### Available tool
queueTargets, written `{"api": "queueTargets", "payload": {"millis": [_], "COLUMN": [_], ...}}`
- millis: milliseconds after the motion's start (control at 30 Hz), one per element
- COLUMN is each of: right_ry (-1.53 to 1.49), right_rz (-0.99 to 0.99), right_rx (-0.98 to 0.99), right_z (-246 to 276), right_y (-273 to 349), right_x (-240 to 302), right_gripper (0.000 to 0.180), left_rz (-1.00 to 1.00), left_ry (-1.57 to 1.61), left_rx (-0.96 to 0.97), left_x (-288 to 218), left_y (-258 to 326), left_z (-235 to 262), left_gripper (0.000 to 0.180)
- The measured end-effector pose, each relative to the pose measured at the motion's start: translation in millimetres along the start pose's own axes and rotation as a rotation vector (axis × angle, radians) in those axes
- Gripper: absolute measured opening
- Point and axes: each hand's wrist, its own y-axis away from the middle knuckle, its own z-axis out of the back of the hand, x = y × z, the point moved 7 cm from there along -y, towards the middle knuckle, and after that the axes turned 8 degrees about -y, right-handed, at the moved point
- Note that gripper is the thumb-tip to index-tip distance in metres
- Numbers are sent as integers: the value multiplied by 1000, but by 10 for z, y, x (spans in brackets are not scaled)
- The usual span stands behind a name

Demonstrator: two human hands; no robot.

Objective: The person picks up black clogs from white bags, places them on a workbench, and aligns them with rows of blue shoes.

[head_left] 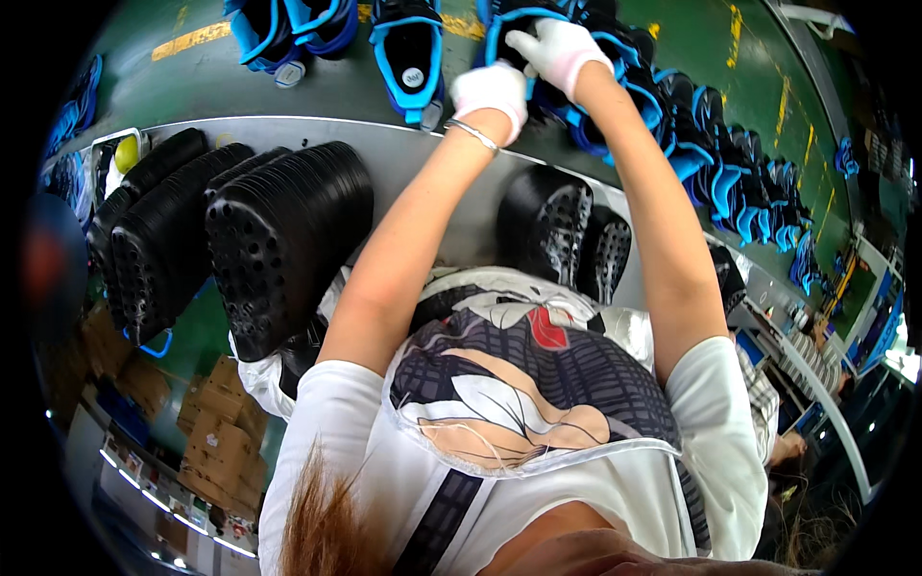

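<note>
Both of my arms reach forward over the grey table edge (403, 144) to the green belt (288, 91). My left hand (490, 91), in a white glove with a thin bracelet at the wrist, is closed on the near side of a black and blue shoe (514, 24). My right hand (557, 48), also in a white glove, grips the top of the same shoe. The hands hide most of the shoe.
More black and blue shoes lie on the belt: one (408, 53) to the left, a long row (715, 154) curving right. Tall stacks of black studded soles (288, 230) stand left, smaller stacks (562, 226) under my arms. Cardboard boxes (216, 437) lie lower left. Another person (792, 370) sits right.
</note>
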Motion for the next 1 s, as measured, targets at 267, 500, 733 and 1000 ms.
{"api": "queueTargets", "payload": {"millis": [267,500,733,1000], "right_ry": [-332,-347,-53,54], "right_rz": [7,-50,175,294], "right_rx": [-164,-168,-163,-92], "right_z": [295,-39,-267,-307], "right_y": [1859,2824,2942,2962], "right_x": [-437,-384,-277,-451], "right_gripper": [27,27,58,49], "left_rz": [192,305,259,-166], "left_ry": [-138,16,-109,86], "left_rx": [-570,-382,-338,-710], "left_x": [441,675,1241,121], "left_y": [751,333,-441,844], "left_z": [796,524,523,736], "left_gripper": [72,37,58,47]}}
